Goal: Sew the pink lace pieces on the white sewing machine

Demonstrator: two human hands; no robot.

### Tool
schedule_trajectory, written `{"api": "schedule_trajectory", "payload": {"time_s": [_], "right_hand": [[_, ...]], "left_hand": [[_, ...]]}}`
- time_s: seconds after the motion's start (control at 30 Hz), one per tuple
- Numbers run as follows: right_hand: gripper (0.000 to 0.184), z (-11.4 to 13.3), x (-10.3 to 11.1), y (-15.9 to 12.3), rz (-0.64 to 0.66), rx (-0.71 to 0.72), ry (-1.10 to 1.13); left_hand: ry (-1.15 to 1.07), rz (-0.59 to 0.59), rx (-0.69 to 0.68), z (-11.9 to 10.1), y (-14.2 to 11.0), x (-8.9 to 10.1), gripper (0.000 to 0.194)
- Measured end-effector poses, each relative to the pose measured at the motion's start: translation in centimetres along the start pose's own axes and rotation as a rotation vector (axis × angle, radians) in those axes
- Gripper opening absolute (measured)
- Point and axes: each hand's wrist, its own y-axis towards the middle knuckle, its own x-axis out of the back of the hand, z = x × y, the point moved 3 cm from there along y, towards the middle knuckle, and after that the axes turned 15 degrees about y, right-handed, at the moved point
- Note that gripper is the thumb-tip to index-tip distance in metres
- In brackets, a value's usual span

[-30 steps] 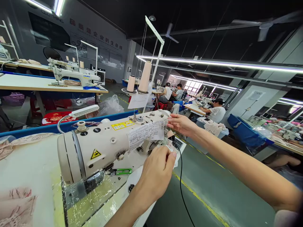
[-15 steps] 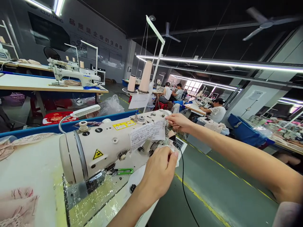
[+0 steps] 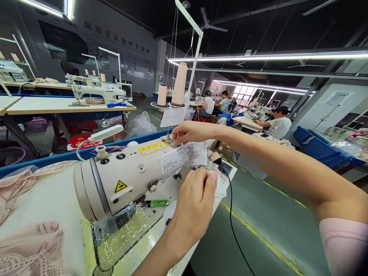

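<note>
A large cream sewing machine lies lengthwise before me, handwritten paper wrapped around its arm. My right hand is over the top of the machine, beside the small metal thread guide. Its fingers are curled together in a pinch; whatever lies between them is too fine to make out. My left hand is held in front of the machine's far end, closed, thumb pressed against the bent fingers. What it grips is hidden. Green thread snips rest on the machine bed under the arm.
Two pale pink thread cones stand on a stand behind the machine. A lamp rises at the back. Pink lace fabric lies at the left. A black cable hangs at the right. Several people sit at machines farther off.
My right hand has moved left along the machine top, from its far end to the thread guide. The left hand stays closed in nearly the same place. The view has shifted slightly.
</note>
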Motion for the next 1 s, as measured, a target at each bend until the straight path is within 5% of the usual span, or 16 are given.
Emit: {"api": "schedule_trajectory", "payload": {"time_s": [0.43,0.57,0.73,0.9,1.0], "right_hand": [[0.011,-1.3,0.8,1.9,0.135,-0.126,0.288],[0.013,-2.1,1.4,2.6,-0.062,-0.164,0.200],[0.010,-3.3,1.8,1.9,-0.311,-0.140,-0.163],[0.007,-2.6,1.0,-1.5,-0.400,-0.194,-0.379],[0.009,-1.4,-0.3,-2.1,-0.278,-0.116,-0.321]], "left_hand": [[-0.019,-0.024,0.038,0.7,0.4,0.3,0.037],[-0.036,-0.031,0.043,0.9,0.5,0.3,0.037],[-0.052,-0.039,0.049,1.0,0.6,0.7,0.037],[-0.027,0.026,0.018,0.7,0.5,1.4,0.037],[-0.051,0.088,0.025,0.7,0.5,1.6,0.037]]}}
